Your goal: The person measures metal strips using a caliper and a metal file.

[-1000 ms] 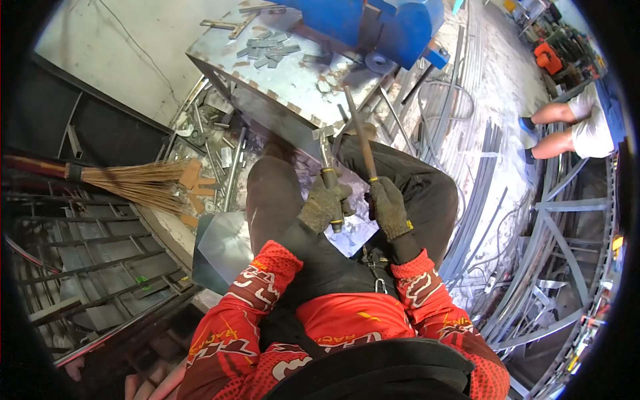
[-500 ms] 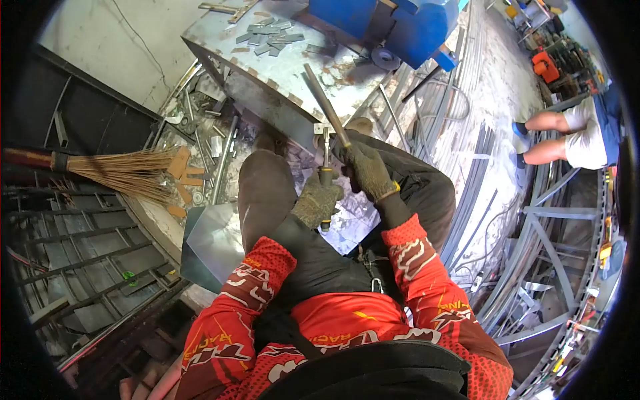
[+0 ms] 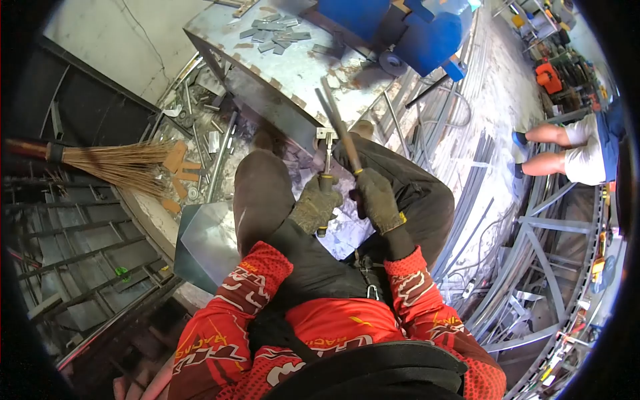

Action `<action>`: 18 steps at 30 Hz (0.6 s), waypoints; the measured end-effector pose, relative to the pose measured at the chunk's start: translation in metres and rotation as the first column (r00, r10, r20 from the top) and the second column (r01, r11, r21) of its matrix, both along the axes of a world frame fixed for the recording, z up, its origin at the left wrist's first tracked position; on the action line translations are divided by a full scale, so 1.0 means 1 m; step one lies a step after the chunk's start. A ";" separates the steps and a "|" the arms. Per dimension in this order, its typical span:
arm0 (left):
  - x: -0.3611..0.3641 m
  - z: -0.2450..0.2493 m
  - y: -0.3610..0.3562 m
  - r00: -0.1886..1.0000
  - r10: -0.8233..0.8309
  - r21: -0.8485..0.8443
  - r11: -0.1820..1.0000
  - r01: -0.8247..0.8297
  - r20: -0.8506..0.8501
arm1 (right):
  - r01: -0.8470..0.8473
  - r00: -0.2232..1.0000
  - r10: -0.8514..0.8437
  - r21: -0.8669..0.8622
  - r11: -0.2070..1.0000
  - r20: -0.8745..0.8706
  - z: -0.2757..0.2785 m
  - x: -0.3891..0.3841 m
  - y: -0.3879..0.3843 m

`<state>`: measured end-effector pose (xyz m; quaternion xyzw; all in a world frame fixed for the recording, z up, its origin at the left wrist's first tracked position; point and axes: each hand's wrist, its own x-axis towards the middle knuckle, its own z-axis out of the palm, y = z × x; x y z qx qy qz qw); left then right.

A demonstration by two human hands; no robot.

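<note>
We saw two gloved hands at close quarters on the near side of a metal work surface (image 3: 297, 72). The left grip (image 3: 317, 203) was wrapped closed about the dark, yellow-banded handle of a short tool (image 3: 328, 159), held with its head toward the surface; at that head sat a pale, flat metal piece (image 3: 327, 133). The right grip (image 3: 379, 200) was likewise curled tight, around the near end of a long, slender bar (image 3: 345, 137) that slanted up toward the surface and overlapped its front edge in our view. The bar passed just beside the flat piece; whether the two touched, we could not tell.

Dark trousers (image 3: 263, 190) framed the hands at either side before the surface, and we noted red patterned sleeves (image 3: 230, 293) nearest us.

On top of the surface, toward its far left, lay a scatter of small grey metal plates (image 3: 277, 33); at its right end we saw a blue machine (image 3: 430, 43) with a grey disc (image 3: 392, 63). Left of the surface were a straw broom (image 3: 113, 163) and brown flat pieces (image 3: 177, 160). To its right, long metal strips (image 3: 477, 177) ran along the floor, and well apart, farther right, we saw another person in white shorts (image 3: 583, 165).
</note>
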<state>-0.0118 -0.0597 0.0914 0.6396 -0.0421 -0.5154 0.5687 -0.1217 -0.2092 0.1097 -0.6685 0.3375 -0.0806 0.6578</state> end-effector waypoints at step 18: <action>0.000 0.002 -0.001 0.995 -0.048 0.046 0.998 0.044 0.087 | -0.039 0.999 0.037 -0.078 0.996 -0.023 -0.011 -0.025 0.008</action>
